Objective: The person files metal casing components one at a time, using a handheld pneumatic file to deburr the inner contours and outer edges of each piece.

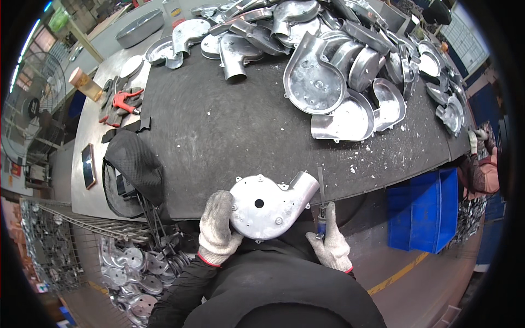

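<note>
My left hand (217, 228), in a white knit glove with a red cuff, grips the left rim of a silver metal blower housing (262, 221). The housing is round and flat, with a dark hole in its face and a spout pointing up and right. It is held at the near edge of the black-matted bench (229, 139). My right hand (333, 243), gloved the same way, is closed around the blue handle of a file (321, 186). The file's narrow blade points upward, just right of the spout and seemingly apart from it.
Many similar castings (314, 76) are heaped across the bench's far side. At left lie a black mesh bag (131, 169), a phone (88, 165) and a red-handled tool (127, 101). Blue bins (421, 210) stand below right; a wire basket of castings (131, 268) stands below left. Another person (484, 164) is at far right.
</note>
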A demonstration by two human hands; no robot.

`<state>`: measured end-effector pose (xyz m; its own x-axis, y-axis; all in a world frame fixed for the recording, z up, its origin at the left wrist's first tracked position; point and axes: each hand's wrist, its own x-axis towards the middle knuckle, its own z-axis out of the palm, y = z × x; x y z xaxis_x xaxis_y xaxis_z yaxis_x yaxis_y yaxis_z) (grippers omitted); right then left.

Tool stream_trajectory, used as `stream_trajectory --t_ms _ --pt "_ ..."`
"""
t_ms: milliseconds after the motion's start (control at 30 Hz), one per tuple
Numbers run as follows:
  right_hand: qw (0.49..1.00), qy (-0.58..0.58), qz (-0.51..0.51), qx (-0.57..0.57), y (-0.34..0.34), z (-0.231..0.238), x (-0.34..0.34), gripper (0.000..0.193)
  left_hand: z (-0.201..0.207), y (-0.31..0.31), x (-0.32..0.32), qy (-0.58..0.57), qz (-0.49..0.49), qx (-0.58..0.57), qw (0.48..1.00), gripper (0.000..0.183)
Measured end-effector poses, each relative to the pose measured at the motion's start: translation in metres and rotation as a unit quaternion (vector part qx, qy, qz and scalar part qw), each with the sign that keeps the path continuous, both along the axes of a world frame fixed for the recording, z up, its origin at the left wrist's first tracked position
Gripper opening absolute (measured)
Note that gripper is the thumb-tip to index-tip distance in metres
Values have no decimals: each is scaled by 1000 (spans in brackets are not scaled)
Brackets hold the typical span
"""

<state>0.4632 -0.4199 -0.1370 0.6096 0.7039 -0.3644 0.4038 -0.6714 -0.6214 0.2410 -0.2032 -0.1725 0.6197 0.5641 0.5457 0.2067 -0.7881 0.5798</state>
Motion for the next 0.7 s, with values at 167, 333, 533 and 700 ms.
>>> stream_trajectory --t_ms 167,333,533,700 --pt "1000 19 1 -7 -1 -2 5 105 -5 3 -4 3 -21 16 1000 94" --pt "999 36 0 -4 0 0 5 104 -3 6 -5 27 -23 41 999 88" --pt "1000 27 3 -3 -2 -5 5 104 45 29 18 11 -80 91 993 61" --pt "988 150 17 -27 7 25 13 103 80 37 -10 -85 104 -41 990 28"
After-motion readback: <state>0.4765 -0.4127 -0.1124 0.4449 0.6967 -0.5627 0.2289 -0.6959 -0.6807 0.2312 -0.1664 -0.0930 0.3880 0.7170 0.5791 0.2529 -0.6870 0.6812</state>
